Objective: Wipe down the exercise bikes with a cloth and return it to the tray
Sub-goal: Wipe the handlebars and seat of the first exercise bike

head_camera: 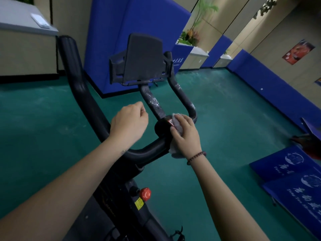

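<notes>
Closest in are the person's two bare forearms, the left forearm (pixel 69 180) coming up from the low corner and the right forearm (pixel 222 192) with a bead bracelet (pixel 196 156) at the wrist. Between them is the bike's dark frame, with a red knob (pixel 145 193).

The right hand (pixel 186 136) lies palm-down on the middle of the handlebar (pixel 147 152). Its fingers and thumb curve round a pale cloth (pixel 174 153), so this grip is closed on the cloth and presses it against the bar. A fold of cloth hangs out below the heel of the hand, and a little shows past the fingertips. The left hand (pixel 129 124) hovers just above the bar's left arm, fingers tucked into a fist, with nothing showing in it (whether it touches the bar I cannot tell).

The next stroke seems to turn on the inner loop (pixel 152 101). Its two rails run away from the person, from the cloth up to the grey device holder (pixel 142 60), and both carry whitish flecks. The nearer rail starts right at the right hand's fingertips, so the cloth hand is better placed to slide forward along it.

No tray is in view. Blue mats (pixel 286 171) lie on the green floor (pixel 225 119) to the right.
</notes>
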